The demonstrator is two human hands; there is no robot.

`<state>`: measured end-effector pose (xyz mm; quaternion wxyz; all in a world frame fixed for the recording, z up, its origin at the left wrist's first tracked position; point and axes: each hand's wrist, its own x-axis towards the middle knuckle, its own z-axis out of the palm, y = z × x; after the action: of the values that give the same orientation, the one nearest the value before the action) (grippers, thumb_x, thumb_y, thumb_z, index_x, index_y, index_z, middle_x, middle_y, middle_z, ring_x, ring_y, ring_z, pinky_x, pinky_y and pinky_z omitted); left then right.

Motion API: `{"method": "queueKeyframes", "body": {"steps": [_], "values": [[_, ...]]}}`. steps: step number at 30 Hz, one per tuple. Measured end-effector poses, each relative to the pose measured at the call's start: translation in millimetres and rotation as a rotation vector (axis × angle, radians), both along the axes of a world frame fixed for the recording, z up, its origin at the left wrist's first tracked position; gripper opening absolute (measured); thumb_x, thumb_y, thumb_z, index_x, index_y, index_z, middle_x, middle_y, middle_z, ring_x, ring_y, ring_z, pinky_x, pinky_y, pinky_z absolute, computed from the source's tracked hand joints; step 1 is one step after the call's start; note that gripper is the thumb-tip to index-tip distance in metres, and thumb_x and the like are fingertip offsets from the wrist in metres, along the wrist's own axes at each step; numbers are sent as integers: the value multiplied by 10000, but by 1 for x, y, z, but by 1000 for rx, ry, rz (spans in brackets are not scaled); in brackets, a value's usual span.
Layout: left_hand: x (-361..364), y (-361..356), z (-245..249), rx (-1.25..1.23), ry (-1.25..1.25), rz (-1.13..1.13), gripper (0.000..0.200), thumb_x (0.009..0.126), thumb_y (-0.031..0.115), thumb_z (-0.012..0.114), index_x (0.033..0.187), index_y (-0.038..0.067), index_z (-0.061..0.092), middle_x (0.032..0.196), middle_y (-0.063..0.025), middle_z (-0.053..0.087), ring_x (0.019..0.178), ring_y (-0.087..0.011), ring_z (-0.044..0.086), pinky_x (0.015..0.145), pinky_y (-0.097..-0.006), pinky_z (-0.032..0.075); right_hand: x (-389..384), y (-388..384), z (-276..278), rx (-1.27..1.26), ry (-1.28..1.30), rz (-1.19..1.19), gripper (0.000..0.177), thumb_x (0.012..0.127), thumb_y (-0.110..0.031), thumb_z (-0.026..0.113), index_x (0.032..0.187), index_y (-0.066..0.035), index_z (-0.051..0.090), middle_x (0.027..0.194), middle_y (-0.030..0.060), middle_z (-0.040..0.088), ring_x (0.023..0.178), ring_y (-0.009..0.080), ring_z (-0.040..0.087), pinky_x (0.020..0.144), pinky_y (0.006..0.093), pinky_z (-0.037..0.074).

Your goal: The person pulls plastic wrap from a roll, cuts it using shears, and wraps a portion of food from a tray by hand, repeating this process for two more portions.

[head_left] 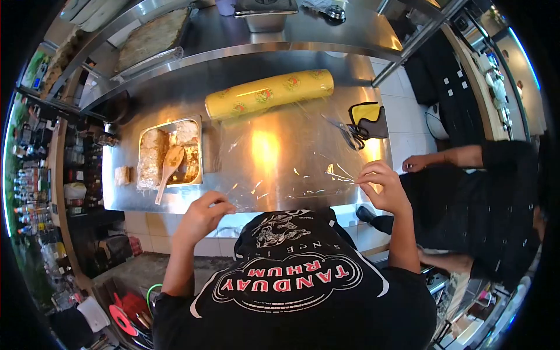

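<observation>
A sheet of clear plastic film (291, 151) stretches over the steel table from a yellow printed roll (269, 94) toward the front edge. My left hand (205, 214) pinches the film's near left corner. At the near right corner, my right hand (378, 184) pinches the film between thumb and fingers. Left of the film sits a metal tray (200, 149) holding pale blocks of food (153, 151), with a wooden paddle (170, 166) lying across them. One small pale block (122, 175) rests on the table beside the tray.
Black-handled scissors (352, 137) lie near a yellow and grey cloth (367, 119) at the table's right. A steel shelf (233, 55) with a metal container (265, 20) runs along the back. Another person in black (466, 204) stands to the right.
</observation>
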<state>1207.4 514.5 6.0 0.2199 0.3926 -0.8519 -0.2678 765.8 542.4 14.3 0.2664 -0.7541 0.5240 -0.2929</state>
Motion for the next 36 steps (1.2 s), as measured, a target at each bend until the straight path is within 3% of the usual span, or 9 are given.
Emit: {"method": "queueKeyframes", "body": {"steps": [14, 20, 24, 26, 28, 29, 30, 32, 36], "values": [[-11, 117, -219, 1, -55, 41, 86, 811, 146, 653, 866, 80, 643, 821, -64, 606, 825, -266, 581, 795, -388, 452, -6, 84, -141, 43, 161, -38, 169, 722, 43, 619, 838, -42, 709, 907, 91, 707, 964, 286, 652, 847, 369, 509], [-20, 146, -313, 152, -200, 199, 334, 825, 157, 664, 1138, 57, 605, 1325, -173, 521, 1288, -317, 434, 1014, -452, 371, -6, 116, -220, 106, 445, 64, 314, 775, -2, 556, 1059, -67, 671, 1261, 93, 595, 1267, 284, 472, 995, 444, 397], [-63, 152, -333, 279, 174, 532, 530, 831, 119, 622, 1319, -14, 464, 1365, -256, 455, 1302, -404, 388, 1053, -470, 331, -9, 126, -237, 138, 324, -10, 314, 774, -37, 548, 1062, -65, 671, 1352, 83, 535, 1342, 278, 392, 1018, 464, 367], [-85, 158, -350, 276, 265, 788, 565, 822, 108, 613, 1341, -21, 430, 1383, -260, 429, 1304, -406, 384, 1053, -468, 332, -8, 106, -225, 111, 270, 20, 289, 772, -51, 552, 1030, -58, 681, 1284, 111, 582, 1250, 313, 489, 971, 437, 420], [-116, 163, -339, 460, 132, 1040, 673, 814, 176, 628, 1412, 27, 357, 1446, -305, 278, 1308, -448, 308, 1078, -475, 288, 16, 45, -168, 587, 599, -72, 247, 801, -72, 549, 1005, -54, 687, 1165, 147, 637, 1095, 358, 584, 904, 411, 475], [-137, 157, -301, 822, 237, 1181, 741, 821, 206, 628, 1465, 94, 277, 1447, -294, 258, 1287, -442, 318, 1081, -469, 274, 28, 11, -153, 368, 585, -86, 250, 842, -127, 542, 1043, -72, 679, 1058, 173, 663, 950, 386, 626, 845, 400, 509], [-154, 169, -372, 910, 700, 1157, 798, 840, 229, 617, 1498, 139, 175, 1476, -251, 223, 1255, -411, 365, 1037, -502, 309, 43, -26, -148, 136, 395, -73, 280, 857, -196, 561, 1076, -54, 662, 1082, 183, 652, 1008, 369, 607, 876, 386, 489], [-182, 158, -292, 1630, 1290, 1002, 832, 893, 335, 567, 1507, 101, 56, 1562, -160, 67, 1312, -406, 334, 1015, -563, 321, 66, -114, -152, -287, 290, 79, 371, 889, -269, 553, 1241, -160, 591, 1305, 178, 541, 1171, 360, 517, 990, 456, 410], [-231, 120, -302, 1603, 1613, 897, 704, 928, 312, 497, 1486, 81, 136, 1545, -146, 157, 1377, -354, 269, 1087, -530, 255, 105, -219, -142, -240, 755, 167, 686, 806, -527, 619, 1413, -316, 381, 1476, 139, 359, 1318, 364, 377, 1045, 601, 289]]}}
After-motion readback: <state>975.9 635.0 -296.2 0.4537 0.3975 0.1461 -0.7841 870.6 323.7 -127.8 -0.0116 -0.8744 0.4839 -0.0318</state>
